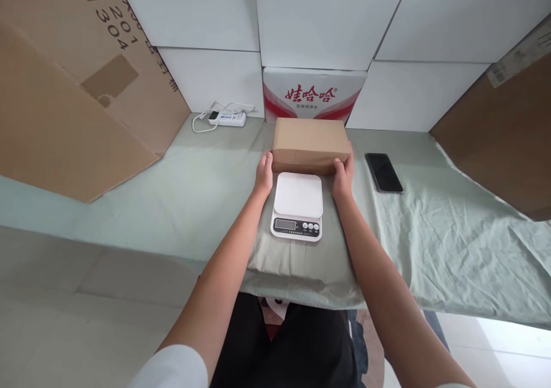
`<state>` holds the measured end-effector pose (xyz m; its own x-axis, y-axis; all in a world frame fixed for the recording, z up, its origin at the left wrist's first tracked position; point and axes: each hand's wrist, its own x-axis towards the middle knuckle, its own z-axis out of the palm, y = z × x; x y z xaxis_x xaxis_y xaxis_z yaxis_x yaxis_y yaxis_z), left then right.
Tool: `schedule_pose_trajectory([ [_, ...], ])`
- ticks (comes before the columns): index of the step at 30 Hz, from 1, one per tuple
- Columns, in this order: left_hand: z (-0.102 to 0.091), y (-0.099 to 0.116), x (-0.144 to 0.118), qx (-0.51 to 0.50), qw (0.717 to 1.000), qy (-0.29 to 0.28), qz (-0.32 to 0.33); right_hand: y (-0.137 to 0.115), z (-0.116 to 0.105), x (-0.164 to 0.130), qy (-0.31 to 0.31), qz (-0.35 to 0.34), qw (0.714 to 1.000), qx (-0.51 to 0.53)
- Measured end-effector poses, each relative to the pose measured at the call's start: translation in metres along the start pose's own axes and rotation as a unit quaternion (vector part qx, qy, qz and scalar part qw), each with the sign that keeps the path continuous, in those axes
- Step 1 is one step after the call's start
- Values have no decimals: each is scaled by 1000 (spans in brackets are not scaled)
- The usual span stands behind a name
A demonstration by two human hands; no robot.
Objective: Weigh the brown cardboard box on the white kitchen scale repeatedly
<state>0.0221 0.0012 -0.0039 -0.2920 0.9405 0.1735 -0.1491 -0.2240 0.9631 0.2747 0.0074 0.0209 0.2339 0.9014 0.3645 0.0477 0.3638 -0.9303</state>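
A brown cardboard box (310, 135) lies on the cloth-covered table, gripped at both ends. My left hand (264, 173) presses its left end, with the thumb on top of the near corner and the other fingers hidden. At the right end, my right hand (343, 173) is closed on the box, its thumb on the front face and its fingers along the side. Just in front of the box, between my forearms, sits a white digital kitchen scale (298, 196). Nothing lies on its platform, and its display looks blank.
A black smartphone (384, 173) lies right of my right hand. Behind the box stands a white-and-red carton (314, 89). A power strip (228, 118) with a white cable is at the back left. Large cardboard panels (64, 101) flank the table (193, 204) on both sides.
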Motion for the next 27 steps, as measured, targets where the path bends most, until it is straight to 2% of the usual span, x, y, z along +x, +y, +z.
schedule_pose_trajectory([
  [9, 3, -10, 8, -43, 999, 10, 14, 8, -2, -1, -18, -18, 999, -19],
  [12, 4, -8, 7, -32, 999, 13, 31, 9, -2, -1, -14, -52, 998, -24],
  [15, 3, 3, -1, -14, 997, 14, 69, 5, -6, -4, -14, -102, 994, -32],
  [18, -1, 21, -22, 6, 992, 12, 127, -1, -18, -13, -21, -149, 987, -55],
  [20, -7, 33, -45, 9, 990, 10, 142, -5, -29, -28, -26, -158, 984, -80],
  [24, -23, 43, -101, -5, 994, -13, 110, -9, -54, -74, -5, -131, 985, -112],
  [27, -33, 43, -129, 2, 997, -33, 76, -15, -64, -104, 1, -109, 987, -118],
])
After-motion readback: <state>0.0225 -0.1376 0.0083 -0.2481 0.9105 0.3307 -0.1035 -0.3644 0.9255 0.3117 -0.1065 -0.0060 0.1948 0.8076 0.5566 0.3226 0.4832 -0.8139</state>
